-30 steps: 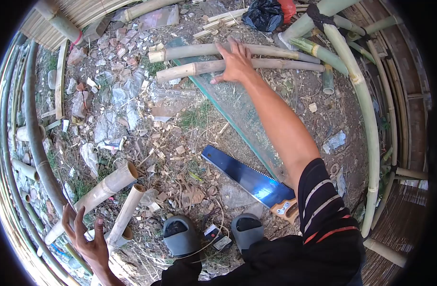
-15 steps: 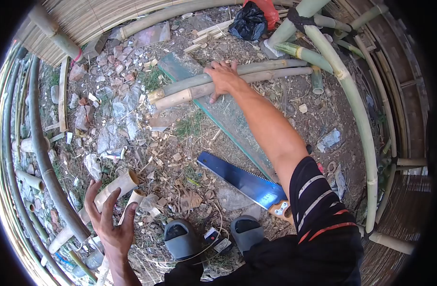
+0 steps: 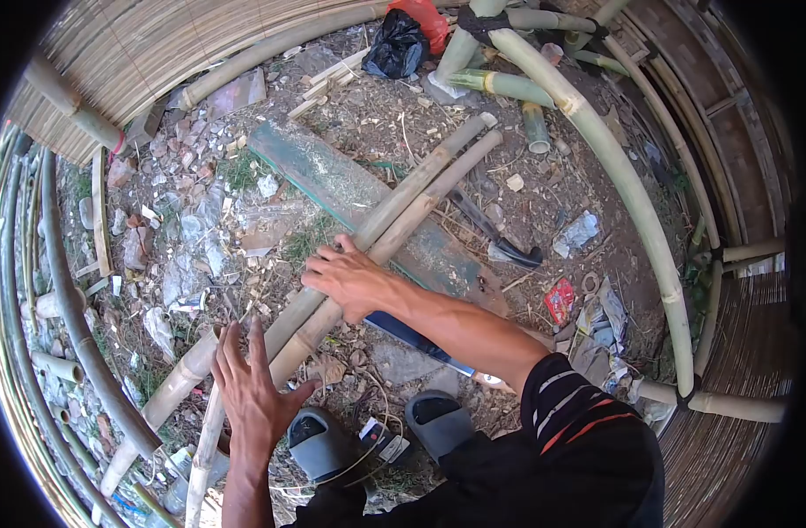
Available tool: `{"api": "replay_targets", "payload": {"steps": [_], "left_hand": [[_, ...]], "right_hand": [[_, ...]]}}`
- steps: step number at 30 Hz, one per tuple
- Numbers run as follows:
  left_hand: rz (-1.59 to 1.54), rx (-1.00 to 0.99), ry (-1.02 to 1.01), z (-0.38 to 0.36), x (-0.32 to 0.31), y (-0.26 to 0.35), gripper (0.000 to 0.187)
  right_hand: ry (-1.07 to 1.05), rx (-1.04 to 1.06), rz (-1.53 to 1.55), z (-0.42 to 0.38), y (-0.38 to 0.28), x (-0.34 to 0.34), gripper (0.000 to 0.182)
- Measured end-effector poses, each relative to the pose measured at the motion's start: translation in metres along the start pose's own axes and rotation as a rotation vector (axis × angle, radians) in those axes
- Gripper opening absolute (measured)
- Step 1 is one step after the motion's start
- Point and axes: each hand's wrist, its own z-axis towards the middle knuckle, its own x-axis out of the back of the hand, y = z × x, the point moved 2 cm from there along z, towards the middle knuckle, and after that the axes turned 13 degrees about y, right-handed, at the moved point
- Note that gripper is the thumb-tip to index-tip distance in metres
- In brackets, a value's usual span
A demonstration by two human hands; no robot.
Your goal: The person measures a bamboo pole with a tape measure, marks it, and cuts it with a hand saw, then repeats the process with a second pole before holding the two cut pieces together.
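Observation:
Two long bamboo poles [image 3: 405,211] lie side by side, slanting from the lower left to the upper right across a green-edged board [image 3: 319,174]. My right hand [image 3: 348,280] is wrapped over both poles near their middle. Close to their lower end, my left hand [image 3: 255,387] is spread, palm down, with nothing visibly held; whether its fingertips touch the poles I cannot tell. Under my right forearm lies a saw [image 3: 412,334], its blade partly hidden. A dark curved tool [image 3: 495,231] rests on the ground right of the poles.
Bamboo lengths [image 3: 185,378] lie at the lower left, beside a bamboo rack [image 3: 86,343]. A bent bamboo frame [image 3: 627,167] stands at the right. Black [image 3: 396,46] and red [image 3: 423,19] plastic bags sit at the top. Sandals [image 3: 438,422] and litter [image 3: 192,229] are on the ground.
My right hand has moved down and left with the two poles, which have turned from nearly level to a steep slant. My left hand has shifted right. The dark curved tool has come into view.

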Motion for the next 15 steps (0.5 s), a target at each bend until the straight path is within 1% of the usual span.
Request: {"api": "replay_targets", "payload": {"steps": [1, 2, 3, 4, 5, 7, 8, 9, 11, 12, 13, 15], "left_hand": [[0.003, -0.005, 0.000, -0.008, -0.007, -0.001, 0.126], [-0.013, 0.065, -0.087, -0.018, -0.016, -0.006, 0.126], [-0.031, 0.136, -0.175, -0.029, -0.025, -0.010, 0.127], [-0.057, 0.262, -0.272, -0.041, -0.033, -0.014, 0.118], [-0.055, 0.265, -0.270, -0.053, -0.033, -0.015, 0.118], [0.054, 0.187, -0.200, -0.071, -0.026, -0.016, 0.104], [0.030, 0.198, -0.158, -0.078, -0.022, -0.014, 0.094], [0.033, 0.211, -0.158, -0.082, -0.022, -0.012, 0.094], [0.082, 0.220, -0.045, -0.087, -0.019, -0.010, 0.091], [0.108, 0.238, -0.010, -0.083, -0.019, -0.007, 0.091], [0.116, 0.250, -0.011, -0.080, -0.020, -0.008, 0.091], [0.066, 0.286, 0.032, -0.074, -0.027, -0.009, 0.094]], "right_hand": [[-0.039, 0.026, 0.015, -0.002, -0.016, 0.002, 0.071], [-0.035, 0.023, 0.014, -0.003, -0.028, 0.002, 0.071], [-0.023, 0.075, 0.025, -0.005, -0.040, 0.001, 0.068], [-0.011, 0.129, 0.037, -0.007, -0.050, 0.001, 0.064], [-0.010, 0.133, 0.037, -0.011, -0.058, 0.001, 0.064], [0.038, 0.245, 0.029, -0.010, -0.073, -0.001, 0.059], [0.038, 0.258, 0.034, -0.007, -0.075, -0.005, 0.059], [0.085, 0.285, 0.018, -0.005, -0.076, -0.008, 0.058], [0.182, 0.342, -0.011, 0.000, -0.079, -0.016, 0.056], [0.146, 0.355, -0.025, 0.007, -0.079, -0.004, 0.060], [0.146, 0.366, -0.016, 0.016, -0.077, 0.002, 0.060], [0.057, 0.408, -0.097, 0.033, -0.073, 0.009, 0.063]]}}
